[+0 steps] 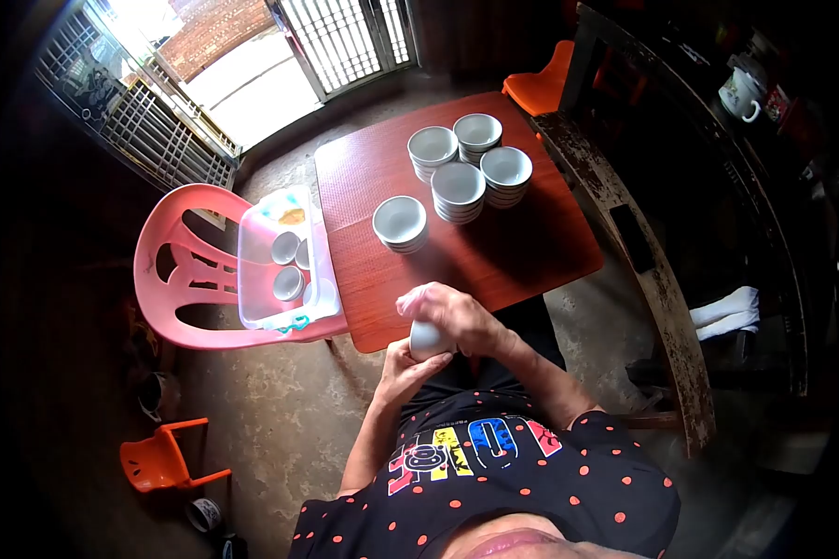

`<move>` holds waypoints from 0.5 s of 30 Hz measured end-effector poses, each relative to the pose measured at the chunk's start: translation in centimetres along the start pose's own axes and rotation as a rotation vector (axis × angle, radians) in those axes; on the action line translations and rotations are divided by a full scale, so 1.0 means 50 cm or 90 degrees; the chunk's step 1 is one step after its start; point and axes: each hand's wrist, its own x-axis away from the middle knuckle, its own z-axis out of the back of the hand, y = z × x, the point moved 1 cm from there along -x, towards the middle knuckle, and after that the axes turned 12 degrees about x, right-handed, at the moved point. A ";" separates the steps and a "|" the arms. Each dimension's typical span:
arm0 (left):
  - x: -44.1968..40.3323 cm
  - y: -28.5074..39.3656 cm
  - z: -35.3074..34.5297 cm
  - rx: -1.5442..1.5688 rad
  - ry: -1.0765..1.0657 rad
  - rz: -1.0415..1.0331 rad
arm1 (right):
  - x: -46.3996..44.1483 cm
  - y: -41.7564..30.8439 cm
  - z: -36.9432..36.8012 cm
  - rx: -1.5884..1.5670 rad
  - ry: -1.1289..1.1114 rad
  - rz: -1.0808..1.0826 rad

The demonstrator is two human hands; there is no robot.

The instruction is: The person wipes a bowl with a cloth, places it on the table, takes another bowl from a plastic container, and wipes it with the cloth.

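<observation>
A small, white, rounded bowl (429, 342) is in the person's hands, at the near edge of a reddish-brown, wood-patterned rectangular table (364, 289). The left hand (408, 371) is clasped around the bowl from the left and below, its thumb along the near side. The right hand (457, 319) is bent over the top of the same bowl, so the two hands are together on it. Under the right fingers shows a pale pinkish, soft-looking piece of material (414, 300), perhaps cloth; how tightly those fingers close cannot be told.

On the table stand five upright stacks of white round bowls. Four are grouped toward the far right: a far-left stack (433, 147), a far-right stack (478, 132), a right-hand stack (506, 170) and a nearer middle stack (458, 186). A shorter stack (400, 225) stands apart, nearer and to the left.

Left of the table, a pink plastic armchair (163, 252) with a cut-out back bears a translucent, whitish plastic bin (252, 303) with a turquoise handle clip (295, 324). Several white bowls (289, 283) lie inside the bin, near a yellowish item at its far end. An orange plastic chair (154, 463) is on the floor at near left; another orange seat (539, 84) is beyond the table's far right corner.
</observation>
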 end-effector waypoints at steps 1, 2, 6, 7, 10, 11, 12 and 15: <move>0.000 -0.011 0.011 0.004 -0.012 0.008 | 0.005 -0.027 -0.006 0.234 0.077 0.179; 0.006 -0.029 0.017 0.154 -0.027 -0.073 | 0.017 -0.059 -0.012 0.439 0.092 0.244; 0.004 -0.006 0.024 -0.035 -0.035 -0.076 | 0.010 -0.039 -0.019 0.301 0.052 0.249; 0.009 0.002 0.029 0.063 -0.069 0.042 | 0.004 -0.016 -0.018 0.233 0.056 0.213; 0.009 0.006 0.001 0.185 -0.031 -0.035 | 0.030 0.027 -0.054 -0.519 0.134 -0.195; 0.008 0.004 -0.003 0.224 -0.017 -0.067 | 0.042 0.043 -0.085 -0.699 0.235 -0.264; 0.006 0.001 -0.005 0.217 -0.001 -0.055 | 0.047 0.032 -0.084 -0.730 0.238 -0.347; 0.003 -0.005 0.002 0.204 -0.037 0.005 | 0.023 0.035 -0.017 -0.233 0.067 -0.067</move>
